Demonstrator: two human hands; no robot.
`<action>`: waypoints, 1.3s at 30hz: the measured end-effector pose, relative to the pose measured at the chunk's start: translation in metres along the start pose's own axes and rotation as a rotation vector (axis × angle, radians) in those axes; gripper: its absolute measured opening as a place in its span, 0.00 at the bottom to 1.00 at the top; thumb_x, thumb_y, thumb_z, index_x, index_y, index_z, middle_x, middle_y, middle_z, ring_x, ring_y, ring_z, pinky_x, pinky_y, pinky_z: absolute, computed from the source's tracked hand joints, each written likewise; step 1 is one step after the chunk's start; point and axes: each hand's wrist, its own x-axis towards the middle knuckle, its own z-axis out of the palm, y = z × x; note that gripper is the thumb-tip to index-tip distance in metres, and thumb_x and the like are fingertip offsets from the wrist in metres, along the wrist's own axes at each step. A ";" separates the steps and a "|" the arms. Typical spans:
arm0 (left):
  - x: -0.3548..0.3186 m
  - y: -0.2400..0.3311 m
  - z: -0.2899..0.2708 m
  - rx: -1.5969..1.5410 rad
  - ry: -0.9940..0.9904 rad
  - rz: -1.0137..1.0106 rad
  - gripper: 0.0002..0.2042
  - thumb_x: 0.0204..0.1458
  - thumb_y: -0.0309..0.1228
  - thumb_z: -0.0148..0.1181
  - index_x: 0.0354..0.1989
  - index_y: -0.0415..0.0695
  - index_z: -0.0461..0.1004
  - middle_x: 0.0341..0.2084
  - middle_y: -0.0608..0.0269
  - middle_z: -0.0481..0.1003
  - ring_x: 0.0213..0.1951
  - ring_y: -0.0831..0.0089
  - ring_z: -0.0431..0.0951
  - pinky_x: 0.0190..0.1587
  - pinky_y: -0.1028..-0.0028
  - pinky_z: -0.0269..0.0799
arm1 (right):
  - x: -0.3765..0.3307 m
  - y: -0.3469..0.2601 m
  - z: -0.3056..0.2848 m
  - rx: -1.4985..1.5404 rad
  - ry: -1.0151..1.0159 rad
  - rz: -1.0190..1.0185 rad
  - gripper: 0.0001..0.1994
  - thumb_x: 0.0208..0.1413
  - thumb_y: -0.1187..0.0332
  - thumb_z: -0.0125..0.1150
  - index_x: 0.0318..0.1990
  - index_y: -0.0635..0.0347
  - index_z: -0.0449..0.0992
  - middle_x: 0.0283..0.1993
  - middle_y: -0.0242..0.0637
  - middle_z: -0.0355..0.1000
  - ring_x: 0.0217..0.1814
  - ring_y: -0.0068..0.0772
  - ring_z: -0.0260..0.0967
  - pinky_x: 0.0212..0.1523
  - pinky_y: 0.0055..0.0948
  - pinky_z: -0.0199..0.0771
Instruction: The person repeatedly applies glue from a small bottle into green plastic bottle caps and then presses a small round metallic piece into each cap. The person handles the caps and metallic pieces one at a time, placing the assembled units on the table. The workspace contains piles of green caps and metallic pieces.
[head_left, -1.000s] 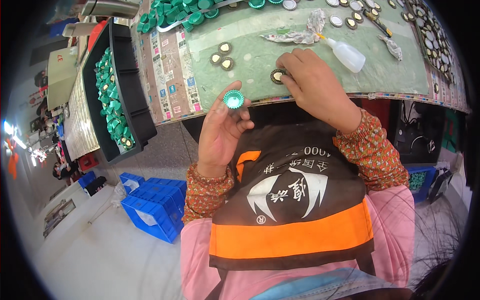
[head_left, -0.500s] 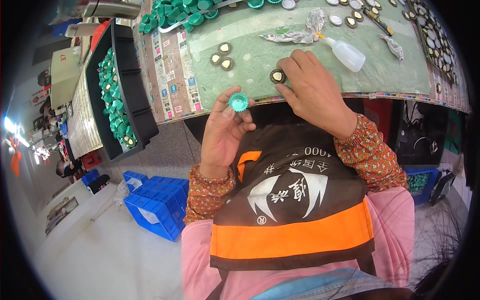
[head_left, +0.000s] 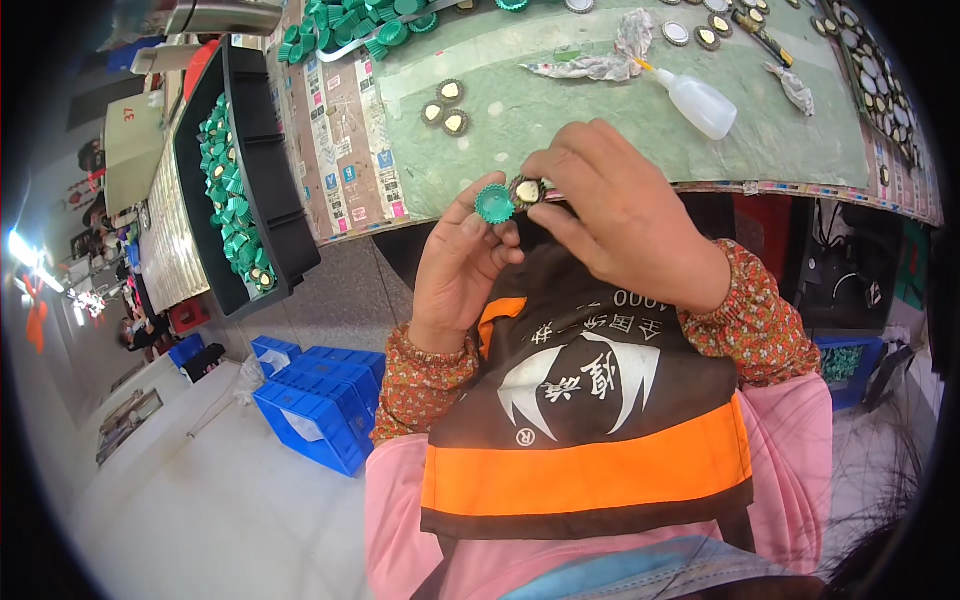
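Between the thumb and fingers of my left hand (head_left: pixel 462 242) is a green fluted bottle cap (head_left: pixel 494 204), its hollow side facing up. My right hand (head_left: pixel 622 212) pinches a dark fluted cap with a cream-coloured centre (head_left: pixel 526 191). The two caps meet or nearly meet edge to edge, just over the table's near edge; I cannot tell if they touch. Farther off on the green mat, three similar dark caps (head_left: pixel 450 91) lie in a small cluster.
A white squeeze bottle (head_left: pixel 703 106) lies beside crumpled tissue (head_left: pixel 600 66). Green caps (head_left: pixel 360 25) are heaped at the far left, with more in a black bin (head_left: pixel 262 150). Dark caps fill a tray (head_left: pixel 872 85) at right. Blue crates (head_left: pixel 325 400) stand on the floor.
My right hand has lifted the dark cap off the mat and brought it left and nearer, up to the green cap. My left hand has shifted slightly right.
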 end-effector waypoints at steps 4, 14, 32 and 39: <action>0.001 -0.002 0.003 0.028 -0.011 -0.007 0.27 0.67 0.34 0.54 0.70 0.34 0.60 0.46 0.59 0.75 0.43 0.74 0.77 0.44 0.72 0.83 | -0.002 -0.003 0.004 -0.011 -0.010 -0.031 0.13 0.50 0.71 0.63 0.44 0.63 0.73 0.40 0.43 0.66 0.44 0.47 0.66 0.45 0.41 0.70; -0.002 -0.007 0.001 0.090 -0.016 -0.029 0.27 0.69 0.38 0.51 0.70 0.34 0.60 0.47 0.60 0.75 0.42 0.76 0.76 0.43 0.71 0.83 | -0.005 -0.007 0.011 -0.103 -0.028 -0.107 0.13 0.45 0.68 0.65 0.38 0.62 0.73 0.39 0.39 0.66 0.44 0.42 0.66 0.43 0.37 0.68; -0.002 -0.010 0.013 0.152 0.030 -0.041 0.27 0.69 0.39 0.50 0.69 0.33 0.60 0.45 0.58 0.76 0.44 0.73 0.79 0.44 0.71 0.83 | -0.008 -0.012 0.009 -0.144 -0.040 -0.095 0.14 0.45 0.70 0.63 0.40 0.63 0.75 0.40 0.39 0.67 0.44 0.40 0.67 0.43 0.36 0.69; -0.006 -0.012 0.022 0.315 0.051 0.035 0.25 0.70 0.38 0.48 0.70 0.34 0.59 0.47 0.57 0.77 0.44 0.72 0.81 0.44 0.72 0.83 | -0.012 -0.009 0.019 -0.179 0.013 -0.116 0.12 0.46 0.68 0.62 0.39 0.62 0.74 0.37 0.38 0.67 0.41 0.40 0.67 0.40 0.35 0.69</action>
